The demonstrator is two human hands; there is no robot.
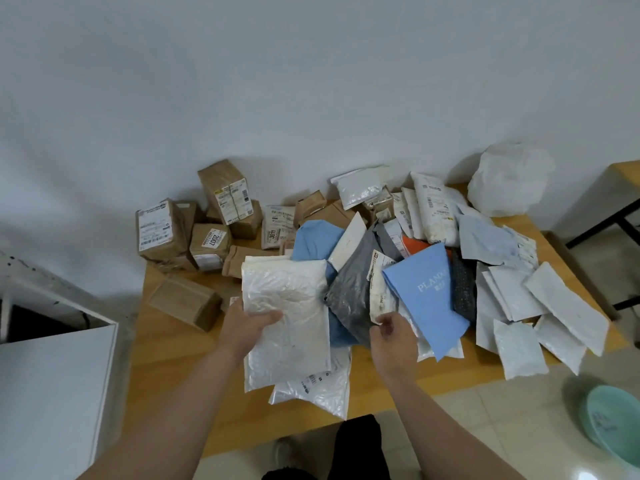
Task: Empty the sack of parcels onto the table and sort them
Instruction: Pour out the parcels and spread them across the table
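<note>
A heap of parcels covers the wooden table (166,344). My left hand (247,325) grips a large white bubble mailer (285,320) by its left edge, thumb on top. My right hand (393,336) pinches the lower edge of a grey plastic parcel (353,289) beside its white label. A light blue envelope (427,299) lies just right of that hand. Brown cardboard boxes (207,230) are grouped at the back left, and white mailers (540,313) are spread on the right side.
A crumpled white sack (509,180) sits at the table's back right corner against the wall. A white cabinet (55,393) stands to the left. A teal basin (614,424) is on the floor at right, and another table's edge (623,174) shows beyond.
</note>
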